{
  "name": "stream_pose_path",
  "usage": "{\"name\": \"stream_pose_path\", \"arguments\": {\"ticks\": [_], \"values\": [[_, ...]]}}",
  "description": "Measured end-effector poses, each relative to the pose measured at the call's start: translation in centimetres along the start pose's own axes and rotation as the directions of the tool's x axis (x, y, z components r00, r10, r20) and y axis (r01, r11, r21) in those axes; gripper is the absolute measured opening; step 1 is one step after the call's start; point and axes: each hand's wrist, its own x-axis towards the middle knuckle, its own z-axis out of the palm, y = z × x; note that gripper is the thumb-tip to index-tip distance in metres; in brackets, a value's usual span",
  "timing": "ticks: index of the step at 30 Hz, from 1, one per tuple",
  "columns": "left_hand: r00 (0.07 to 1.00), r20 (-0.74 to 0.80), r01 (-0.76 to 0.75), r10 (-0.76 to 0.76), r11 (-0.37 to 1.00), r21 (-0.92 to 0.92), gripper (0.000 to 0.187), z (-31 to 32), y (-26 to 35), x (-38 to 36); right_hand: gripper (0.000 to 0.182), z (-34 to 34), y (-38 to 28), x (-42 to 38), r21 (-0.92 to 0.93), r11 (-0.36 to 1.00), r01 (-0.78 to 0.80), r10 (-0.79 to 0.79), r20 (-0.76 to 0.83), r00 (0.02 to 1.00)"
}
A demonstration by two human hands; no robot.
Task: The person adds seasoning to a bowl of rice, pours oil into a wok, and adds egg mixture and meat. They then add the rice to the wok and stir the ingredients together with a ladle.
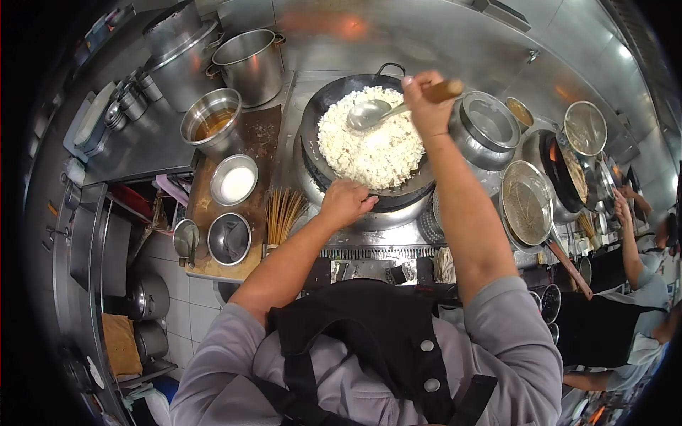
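My right hand is closed round the wooden handle of a metal ladle, whose bowl rests on the white rice. The rice fills much of a large dark wok on the stove. At the wok's near rim, my left hand is closed with its fingers curled over the edge; the part it grips is mostly covered by the hand. A bamboo brush stands just left of my left forearm.
On the board to the left are a bowl of white grains, an empty metal bowl and a pot of amber liquid. To the right are a lidded pot and a wire strainer. Co-workers cook at another wok farther right.
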Motion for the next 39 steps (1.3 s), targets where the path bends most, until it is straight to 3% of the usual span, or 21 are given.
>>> {"name": "stream_pose_path", "arguments": {"ticks": [2,4,5,7,8,11,13,15,16,19,21,24,25,28,31,32,33,35,36,37,39], "values": [[1.0,0.007,-0.007,0.007,1.0,-0.011,0.035,0.1,-0.1,-0.1,0.022,-1.7,-0.8,2.1,0.103,0.99,-0.095,0.091,0.037,0.995],[1.0,-0.013,-0.014,0.014,1.0,-0.016,0.036,0.2,-0.3,0.4,0.02,-4.6,-6.4,4.7,0.446,0.873,-0.196,0.225,-0.013,0.974],[1.0,-0.018,-0.019,0.019,1.0,-0.018,0.036,0.1,-0.3,0.6,0.02,-5.3,-5.7,4.0,0.442,0.876,-0.191,0.22,-0.015,0.975],[0.998,-0.06,-0.016,0.016,1.0,-0.008,0.036,-0.1,0.0,0.4,0.019,-6.2,-1.9,0.5,0.279,0.96,0.024,0.032,-0.192,0.981],[0.998,-0.069,-0.011,0.009,1.0,-0.026,0.035,0.0,0.1,0.4,0.019,-6.0,0.8,-1.9,0.313,0.948,-0.056,0.111,-0.159,0.981],[0.997,-0.075,-0.02,0.017,0.999,-0.035,0.035,0.1,0.1,0.5,0.02,-8.6,-1.4,2.3,0.359,0.918,-0.17,0.229,-0.129,0.965],[0.996,-0.077,-0.043,0.041,0.999,-0.026,0.035,0.4,0.0,0.6,0.019,-10.4,-4.4,3.0,0.41,0.899,-0.153,0.233,-0.153,0.96],[0.998,-0.061,-0.022,0.021,1.0,-0.013,0.035,0.5,-0.1,0.5,0.018,-11.8,-4.3,1.8,0.433,0.901,0.029,0.071,-0.213,0.974],[0.998,-0.057,-0.024,0.023,1.0,-0.012,0.035,0.5,0.0,0.3,0.018,-10.9,-1.0,0.1,0.252,0.967,0.031,0.036,-0.254,0.967],[0.997,-0.071,-0.008,0.008,1.0,-0.005,0.035,0.3,0.3,0.6,0.019,-10.1,0.5,1.1,0.43,0.894,-0.125,0.196,-0.125,0.973],[0.997,-0.066,-0.036,0.036,0.999,-0.003,0.036,0.2,0.1,0.5,0.02,-9.3,-2.6,3.6,0.41,0.903,-0.129,0.213,-0.165,0.963],[0.998,-0.064,-0.015,0.016,1.0,0.016,0.036,0.5,0.0,0.5,0.02,-6.9,-1.8,2.8,0.397,0.912,0.1,0.034,-0.315,0.948],[0.998,-0.06,-0.012,0.013,1.0,0.014,0.036,0.6,0.1,0.3,0.02,-6.1,-0.3,1.7,0.398,0.913,0.094,0.039,-0.314,0.949],[0.999,-0.054,-0.004,0.004,1.0,0.004,0.036,0.3,0.1,0.7,0.022,-5.2,0.5,2.9,0.422,0.892,-0.165,0.217,-0.078,0.973],[0.999,-0.05,-0.02,0.02,1.0,0.001,0.037,0.5,-0.1,0.7,0.023,-5.7,-4.6,5.5,0.532,0.844,-0.072,0.146,-0.099,0.984],[0.997,-0.07,-0.02,0.02,1.0,-0.002,0.037,0.6,0.0,0.6,0.023,-5.0,-4.0,4.5,0.437,0.898,0.054,0.04,-0.203,0.978],[0.996,-0.09,-0.019,0.018,1.0,-0.006,0.037,0.6,0.0,0.5,0.023,-3.4,-0.8,2.9,0.439,0.897,0.056,0.04,-0.206,0.978],[0.997,-0.076,-0.022,0.022,1.0,0.0,0.037,0.6,0.1,0.3,0.021,-0.5,6.4,-0.1,0.075,0.995,0.073,-0.061,-0.144,0.988],[0.998,-0.066,-0.023,0.024,1.0,0.006,0.037,0.5,0.0,0.4,0.017,-0.8,4.2,0.8,0.239,0.971,-0.003,0.039,-0.145,0.989],[0.997,-0.072,-0.022,0.022,1.0,0.006,0.037,0.5,0.0,0.7,0.017,-1.9,1.1,2.7,0.24,0.971,0.001,0.034,-0.141,0.989],[0.998,-0.055,-0.024,0.024,1.0,0.006,0.036,0.2,0.1,0.6,0.015,-5.5,-4.1,5.3,0.399,0.899,-0.181,0.248,-0.123,0.961]]}}
